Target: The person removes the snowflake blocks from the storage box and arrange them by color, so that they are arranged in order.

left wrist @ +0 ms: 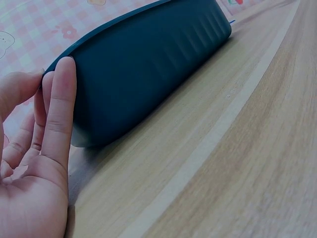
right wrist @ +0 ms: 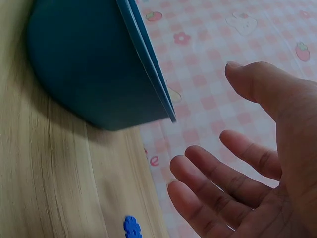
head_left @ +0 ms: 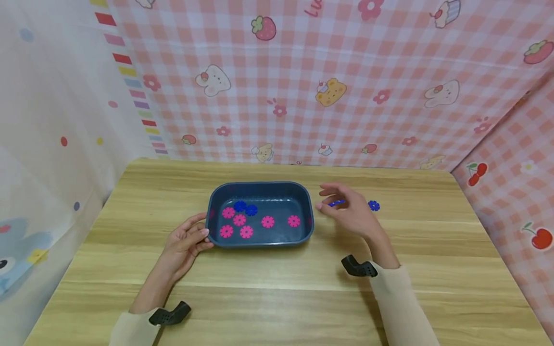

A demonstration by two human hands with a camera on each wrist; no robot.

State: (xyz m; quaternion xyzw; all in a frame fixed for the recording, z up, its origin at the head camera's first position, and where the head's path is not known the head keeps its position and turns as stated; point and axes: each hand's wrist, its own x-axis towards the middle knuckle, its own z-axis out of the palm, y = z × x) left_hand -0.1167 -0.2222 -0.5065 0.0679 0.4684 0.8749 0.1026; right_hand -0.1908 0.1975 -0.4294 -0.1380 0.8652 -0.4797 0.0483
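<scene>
A dark blue-green rectangular tray point(head_left: 259, 242) holds several pink notched discs point(head_left: 268, 221) and two blue ones point(head_left: 251, 210). At its left end my left hand point(head_left: 186, 244) pinches the rim, thumb on the edge and fingers against the outer wall. The left wrist view shows that hand point(left wrist: 42, 129) at the tray's corner point(left wrist: 133, 74). Just right of the tray, my right hand point(head_left: 348, 209) is raised over the table with fingers loosely bent. Nothing lies between the fingers of this hand point(right wrist: 233, 163) in the right wrist view. A blue disc point(head_left: 336, 203) shows past its fingers.
Another blue notched disc point(head_left: 374, 205) lies on the wooden table point(head_left: 268, 298), right of my right hand. Pink checked cloth point(head_left: 294, 129) hangs behind the table, with more at the right and pale printed cloth point(head_left: 86, 178) at the left.
</scene>
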